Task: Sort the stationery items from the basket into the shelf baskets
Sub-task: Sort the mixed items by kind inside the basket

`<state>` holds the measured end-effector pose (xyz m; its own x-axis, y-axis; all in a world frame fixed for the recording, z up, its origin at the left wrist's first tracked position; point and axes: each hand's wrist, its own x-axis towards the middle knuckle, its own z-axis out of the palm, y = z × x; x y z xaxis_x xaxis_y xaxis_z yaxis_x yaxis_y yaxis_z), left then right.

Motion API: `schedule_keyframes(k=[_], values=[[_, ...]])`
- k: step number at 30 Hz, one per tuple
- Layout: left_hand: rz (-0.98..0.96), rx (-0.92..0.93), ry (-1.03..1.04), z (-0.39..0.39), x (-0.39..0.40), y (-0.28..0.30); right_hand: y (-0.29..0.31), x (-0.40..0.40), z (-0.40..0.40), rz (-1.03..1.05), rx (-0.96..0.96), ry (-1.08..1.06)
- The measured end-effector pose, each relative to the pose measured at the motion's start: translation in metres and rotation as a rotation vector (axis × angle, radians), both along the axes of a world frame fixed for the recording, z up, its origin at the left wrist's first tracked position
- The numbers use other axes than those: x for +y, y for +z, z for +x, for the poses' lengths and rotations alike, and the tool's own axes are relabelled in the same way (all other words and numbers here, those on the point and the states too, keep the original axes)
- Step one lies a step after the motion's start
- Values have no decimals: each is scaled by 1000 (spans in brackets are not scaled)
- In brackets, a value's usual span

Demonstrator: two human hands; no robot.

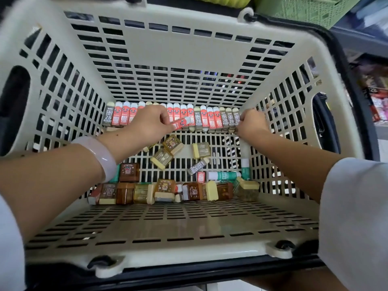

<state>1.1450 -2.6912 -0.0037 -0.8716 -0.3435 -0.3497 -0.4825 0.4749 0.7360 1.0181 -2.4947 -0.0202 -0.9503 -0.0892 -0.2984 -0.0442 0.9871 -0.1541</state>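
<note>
Against far wall of cream basket (189, 45): eraser row (126, 114); left hand (150, 122) pinches red eraser (182, 123), right hand (251, 122) grips row's end.

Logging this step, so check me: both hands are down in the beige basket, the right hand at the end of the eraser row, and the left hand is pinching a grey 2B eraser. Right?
Not quite. The head view shows the left hand pinching a red eraser, not a grey 2B one. The rest holds: both hands are in the beige basket, the right hand at the end of the eraser row.
</note>
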Motion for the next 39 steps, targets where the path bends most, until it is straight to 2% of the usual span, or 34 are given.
schedule_keyframes(k=[2, 5, 6, 8, 10, 12, 14, 17, 21, 23, 25, 27, 28, 31, 35, 39], values=[[23, -7, 10, 0, 0, 1, 4, 1, 4, 70, 18, 63], [82, -18, 30, 0, -1, 1, 14, -11, 19, 40, 258, 297], [107, -23, 41, 0, -1, 2, 16, -16, 26, -17, 259, 457], [183, -38, 65, -1, -1, 2, 15, -21, 45, -58, 31, 884], [254, -62, 72, -1, -1, 1, 10, -20, 64, 113, -131, 1220], [265, -81, 51, -2, 0, 1, 2, -15, 73, 287, -70, 1383], [263, -82, 42, -1, 1, 2, -4, -14, 74, 322, 14, 1422], [326, -100, 40, 0, 3, 5, -2, -19, 70, 167, 40, 1356], [598, -222, 51, 0, 2, 11, 14, -34, 63, -128, -33, 955], [698, -216, 110, -1, 0, 17, 20, -43, 56, -275, -116, 778], [672, -209, 149, -2, -6, 26, 27, -54, 51, -566, -299, 509], [511, -263, 140, -1, -17, 33, 30, -69, 49, -882, -500, 238], [427, -287, 152, 1, -24, 36, 31, -79, 47, -965, -545, 160], [344, -251, 309, 14, -45, 42, 29, -112, 51, -1038, -577, 82], [516, -162, 686, 37, -69, 44, 17, -139, 75, -987, -622, 155], [592, -129, 786, 34, -75, 45, 23, -126, 71, -975, -624, 231]])
